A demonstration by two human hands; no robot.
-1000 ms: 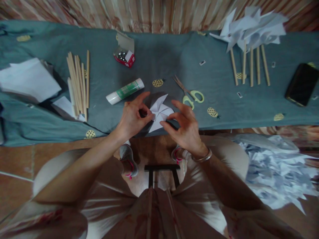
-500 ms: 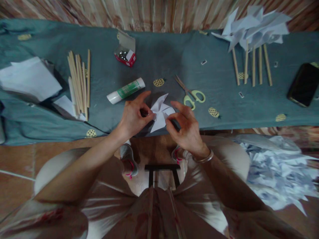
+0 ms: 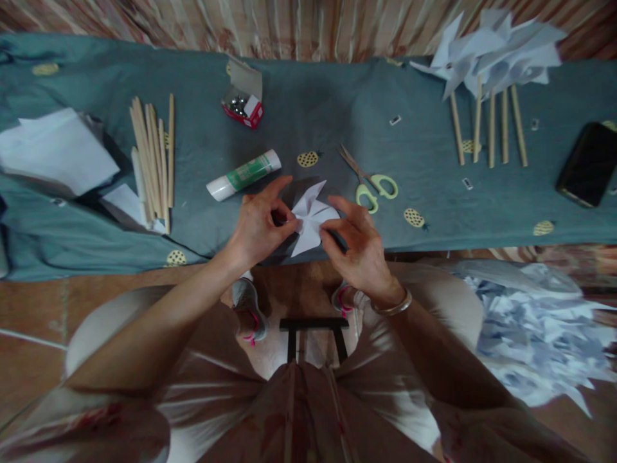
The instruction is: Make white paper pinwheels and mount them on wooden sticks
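Observation:
Between my hands, near the table's front edge, is a white paper pinwheel [image 3: 311, 218] with folded, pointed blades. My left hand [image 3: 263, 222] pinches its left blade between thumb and forefinger. On the other side, the thumb and forefinger of my right hand [image 3: 359, 247] grip its right edge, and a bracelet circles that wrist. A green and white glue stick [image 3: 244, 175] lies just beyond my left hand. Scissors with light green handles [image 3: 371, 183] rest a little past my right hand, blades partly apart.
Wooden sticks [image 3: 152, 161] and stacked white paper [image 3: 58, 151] lie at left. A red box of metal pins [image 3: 243, 109] stands open farther back. Finished pinwheels on sticks [image 3: 496, 54] and a phone [image 3: 587, 164] are at right. A bag of folded paper [image 3: 540, 328] sits below the table.

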